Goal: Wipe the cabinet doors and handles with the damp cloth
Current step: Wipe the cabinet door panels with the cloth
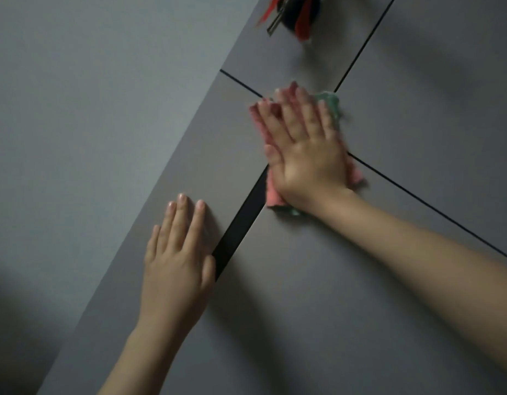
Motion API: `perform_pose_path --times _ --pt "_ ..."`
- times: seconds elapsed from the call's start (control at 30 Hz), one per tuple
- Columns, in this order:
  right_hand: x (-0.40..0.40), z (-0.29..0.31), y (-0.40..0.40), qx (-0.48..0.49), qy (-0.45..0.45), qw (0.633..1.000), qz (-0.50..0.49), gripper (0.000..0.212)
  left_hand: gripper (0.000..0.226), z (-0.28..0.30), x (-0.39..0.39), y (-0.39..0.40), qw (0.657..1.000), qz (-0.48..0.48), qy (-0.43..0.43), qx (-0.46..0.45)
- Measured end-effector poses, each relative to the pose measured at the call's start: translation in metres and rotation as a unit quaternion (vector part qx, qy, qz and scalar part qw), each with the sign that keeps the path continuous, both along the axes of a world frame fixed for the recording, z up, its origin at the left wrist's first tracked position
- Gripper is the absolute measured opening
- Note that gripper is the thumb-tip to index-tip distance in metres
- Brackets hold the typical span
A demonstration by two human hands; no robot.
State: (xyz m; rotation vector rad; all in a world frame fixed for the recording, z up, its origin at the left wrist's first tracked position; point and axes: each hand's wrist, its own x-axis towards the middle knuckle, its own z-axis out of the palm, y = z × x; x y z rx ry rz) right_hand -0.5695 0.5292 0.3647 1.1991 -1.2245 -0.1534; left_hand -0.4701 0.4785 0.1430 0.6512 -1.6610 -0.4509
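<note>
Right hand (306, 155) flat, fingers straight, pressing a pink and green cloth (270, 192) on the grey cabinet door (317, 280), right where the dark door gaps meet. Left hand (178, 252) flat too, fingers straight, resting on the next door, beside the black strip (240, 223). Keys (292, 15) hanging higher up.

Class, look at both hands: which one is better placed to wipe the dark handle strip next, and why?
Right. The right hand already presses the cloth flat against the handle strip's upper end; the left hand lies bare on the door.
</note>
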Motion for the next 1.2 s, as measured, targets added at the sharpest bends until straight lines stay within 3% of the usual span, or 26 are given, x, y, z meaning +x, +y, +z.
perform_pose_path --times 0.07,0.23,0.33,0.43,0.5,0.6,0.7,0.8,0.87,0.93,0.97,1.0,1.07,1.13,1.2 --pt "0.005 -0.020 -0.012 0.025 0.009 1.000 0.015 0.052 0.067 -0.004 -0.001 -0.004 1.000 0.002 -0.007 -0.015" --pt "-0.030 -0.056 0.065 0.229 0.083 0.970 -0.021 0.048 0.068 -0.006 0.003 -0.006 0.999 -0.016 -0.034 -0.006" --pt "-0.040 -0.015 0.081 0.154 0.064 0.985 -0.048 0.050 0.069 -0.007 0.004 -0.005 0.999 -0.020 -0.042 -0.008" --pt "-0.016 0.018 0.034 -0.015 0.003 0.999 -0.034 0.055 0.067 -0.006 0.003 -0.004 1.000 -0.021 -0.022 -0.005" --pt "0.001 0.008 0.001 -0.051 -0.019 0.998 -0.015 0.055 0.067 -0.002 -0.002 0.002 1.000 -0.014 -0.003 0.013" --pt "-0.009 -0.036 0.019 0.062 0.023 0.998 -0.010 0.053 0.068 0.003 -0.012 0.010 0.999 -0.003 0.008 0.038" --pt "-0.045 -0.065 0.103 0.151 0.031 0.987 -0.041 0.052 0.070 0.008 -0.019 0.021 0.999 0.000 -0.003 0.049" --pt "-0.076 -0.032 0.153 0.061 0.014 0.994 -0.090 0.053 0.067 0.016 -0.019 0.027 0.999 0.011 0.009 0.031" --pt "-0.081 0.004 0.149 -0.082 -0.033 0.990 -0.110 0.054 0.065 0.022 -0.021 0.035 1.000 0.006 0.007 -0.006" --pt "-0.070 0.019 0.119 -0.236 -0.092 0.963 -0.089 0.056 0.066 0.028 -0.025 0.046 0.999 -0.005 0.000 -0.039" --pt "-0.066 0.014 0.109 -0.261 -0.103 0.957 -0.076 0.056 0.067 0.029 -0.032 0.055 0.999 -0.012 -0.010 -0.049" --pt "-0.063 0.000 0.104 -0.233 -0.090 0.966 -0.063 0.056 0.070 0.032 -0.037 0.062 0.998 -0.016 -0.020 -0.056" --pt "-0.069 -0.045 0.123 -0.074 -0.034 0.994 -0.072 0.056 0.076 0.036 -0.049 0.073 0.998 -0.022 -0.013 -0.052" --pt "-0.081 -0.081 0.168 0.065 -0.014 0.993 -0.096 0.055 0.076 0.040 -0.058 0.084 0.999 -0.035 0.008 -0.038" --pt "-0.098 -0.081 0.205 0.084 -0.018 0.989 -0.116 0.056 0.074 0.043 -0.064 0.095 0.998 -0.052 0.019 -0.043"
